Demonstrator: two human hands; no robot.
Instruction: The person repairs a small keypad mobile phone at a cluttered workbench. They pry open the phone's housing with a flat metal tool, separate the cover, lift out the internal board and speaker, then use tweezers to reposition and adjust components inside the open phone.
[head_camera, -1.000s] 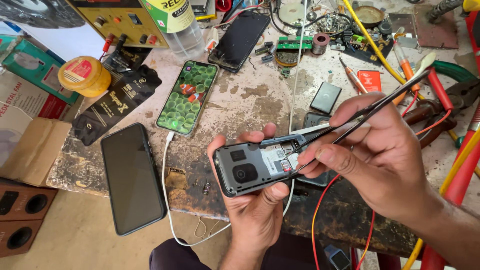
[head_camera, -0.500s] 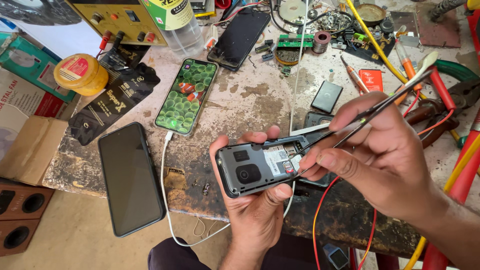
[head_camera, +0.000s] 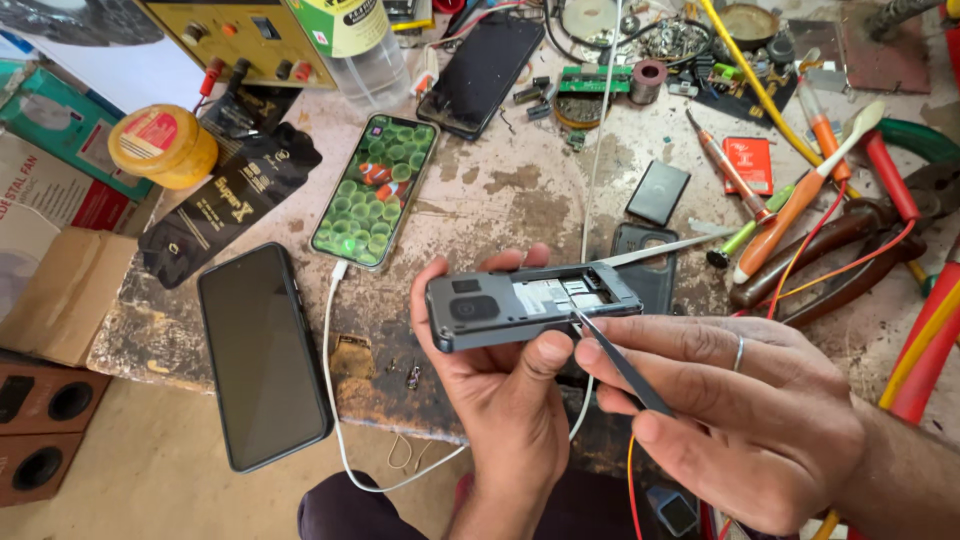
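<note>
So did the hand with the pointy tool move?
Yes. The right hand has dropped lower and nearer the person, so the tweezers no longer slant up toward the orange screwdriver; their tip stays at the open phone.

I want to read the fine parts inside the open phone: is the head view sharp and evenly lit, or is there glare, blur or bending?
Head view: soft even daylight, faint shadows; open phone in the left hand sharp; tweezers in the right hand sharp; slight sheen on the dark phone; edges bend a little.
</note>
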